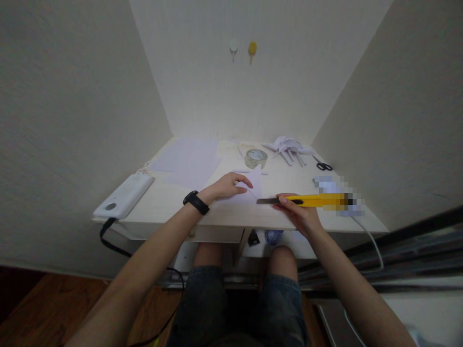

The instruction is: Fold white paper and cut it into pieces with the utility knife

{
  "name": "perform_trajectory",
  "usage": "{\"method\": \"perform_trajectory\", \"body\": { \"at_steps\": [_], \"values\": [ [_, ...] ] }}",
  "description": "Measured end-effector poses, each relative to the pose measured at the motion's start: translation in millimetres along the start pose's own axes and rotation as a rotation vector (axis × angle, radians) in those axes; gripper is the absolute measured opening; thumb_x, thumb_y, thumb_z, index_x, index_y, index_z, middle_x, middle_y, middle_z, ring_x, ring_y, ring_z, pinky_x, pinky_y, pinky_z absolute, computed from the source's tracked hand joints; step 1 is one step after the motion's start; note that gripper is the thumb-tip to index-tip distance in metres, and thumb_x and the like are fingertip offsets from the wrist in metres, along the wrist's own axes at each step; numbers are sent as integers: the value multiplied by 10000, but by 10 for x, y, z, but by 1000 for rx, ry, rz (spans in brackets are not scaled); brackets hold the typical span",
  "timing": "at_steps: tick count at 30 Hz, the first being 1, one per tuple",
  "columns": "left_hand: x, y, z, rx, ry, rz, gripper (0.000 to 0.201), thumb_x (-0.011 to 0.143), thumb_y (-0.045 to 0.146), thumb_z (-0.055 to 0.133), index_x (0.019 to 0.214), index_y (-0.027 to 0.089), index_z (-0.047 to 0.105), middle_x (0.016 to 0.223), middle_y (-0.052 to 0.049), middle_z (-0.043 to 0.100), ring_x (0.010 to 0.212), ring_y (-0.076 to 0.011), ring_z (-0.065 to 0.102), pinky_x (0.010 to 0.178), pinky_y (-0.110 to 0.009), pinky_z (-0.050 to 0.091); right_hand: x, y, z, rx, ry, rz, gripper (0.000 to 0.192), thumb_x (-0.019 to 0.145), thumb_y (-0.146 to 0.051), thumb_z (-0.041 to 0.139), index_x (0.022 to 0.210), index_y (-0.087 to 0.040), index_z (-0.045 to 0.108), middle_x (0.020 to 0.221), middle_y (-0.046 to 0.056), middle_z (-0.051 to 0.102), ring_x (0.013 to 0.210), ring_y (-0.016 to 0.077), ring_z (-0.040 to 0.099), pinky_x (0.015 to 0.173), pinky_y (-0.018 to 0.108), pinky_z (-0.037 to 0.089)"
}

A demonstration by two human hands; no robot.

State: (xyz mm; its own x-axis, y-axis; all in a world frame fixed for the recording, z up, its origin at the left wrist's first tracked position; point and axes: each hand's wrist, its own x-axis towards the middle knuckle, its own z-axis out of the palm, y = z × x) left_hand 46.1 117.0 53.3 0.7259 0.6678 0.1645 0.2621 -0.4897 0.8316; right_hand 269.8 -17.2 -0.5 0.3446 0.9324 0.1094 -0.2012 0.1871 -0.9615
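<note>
Head view: a person sits at a pale desk set between walls, both bare hands over its front half.
Left hand: lies low over a white paper sheet, fingers bent, thumb and forefinger parted with a small gap between them.
Left wrist: wears a black watch.
Right hand: grips a yellow utility knife, thumb along the near side, fingers wrapped beneath.
Knife: lies nearly level across the view, handle to the right, grey blade pointing left; the blade's tip is at the sheet's right edge, though whether it touches the paper is hard to tell in this dim light.
Sheet: sits near the middle of the desk's front half, a pointed corner rising on its far side; a thin line runs across it between the left fingertips and the blade.
Behind the sheet: a roll of clear tape, with a thin white stick between the two.
Far right: folded white paper pinwheels on sticks, black-handled scissors near them, and a pixelated item nearer the front.
Far left: larger white sheets, overlapping, and a white device at the desk's left edge with a black strap hanging from it.
Wall: a white hook beside a yellow hook.
Below: a drawer, and a blue item on the open shelf beside it.
</note>
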Motion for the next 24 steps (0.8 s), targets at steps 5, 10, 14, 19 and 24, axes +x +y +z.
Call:
{"method": "perform_trajectory", "body": {
  "at_steps": [5,10,14,19,24],
  "values": [
    [43,-16,-16,151,-93,118,263,649,111,730,853,259,805,933,-28,760,908,-226,659,923,-353,448,-14,-9,-2,-25,-9,-7,317,625,-406,899,833,-196,784,887,53,765,801,226,713,823,428,651],
    [91,-79,0,235,-186,80,285,638,160,760,894,275,813,906,-19,778,869,-228,680,878,-342,463,-31,-36,18,-13,6,-8,323,603,-408,912,816,-202,785,869,46,762,795,218,710,809,416,652],
    [84,-88,7,232,-187,44,260,635,182,770,872,278,817,858,-9,782,806,-223,683,834,-334,471,-48,-31,-8,-57,-33,-24,337,632,-443,892,848,-208,785,898,48,766,779,220,721,841,439,639],
    [51,-74,8,235,-181,46,271,659,163,769,908,257,819,890,-21,786,809,-218,692,839,-326,472,-66,-51,-52,-189,-82,-24,371,671,-477,865,912,-207,783,900,57,772,838,254,737,885,462,614],
    [52,-72,-2,228,-210,57,272,697,159,750,951,236,809,943,-20,786,863,-195,692,873,-308,467,-66,-51,-67,-214,-86,-39,368,695,-479,850,938,-210,783,911,62,776,882,263,733,901,460,606]
  ]
}}
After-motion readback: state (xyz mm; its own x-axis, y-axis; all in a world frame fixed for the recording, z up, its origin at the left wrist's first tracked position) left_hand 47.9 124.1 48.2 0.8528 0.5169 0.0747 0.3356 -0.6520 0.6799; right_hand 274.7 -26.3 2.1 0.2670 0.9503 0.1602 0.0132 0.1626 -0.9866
